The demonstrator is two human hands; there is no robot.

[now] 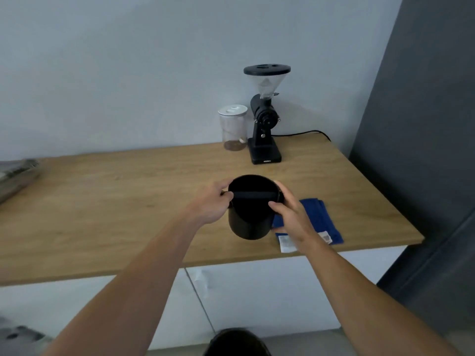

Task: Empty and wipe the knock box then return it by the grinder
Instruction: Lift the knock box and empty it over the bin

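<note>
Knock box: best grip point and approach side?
Grip the knock box on its outer wall just below the rim, coming in from both sides, as the left hand and right hand do now. The round body is wide, and the knock bar crosses the open top, so a top grip suits worse.

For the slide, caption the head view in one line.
Both hands, left hand and right hand, grip the black knock box above the wooden counter, blue cloth beside, grinder behind.

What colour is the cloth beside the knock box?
Blue, with a white tag; the cloth shows best in the head view.
</note>
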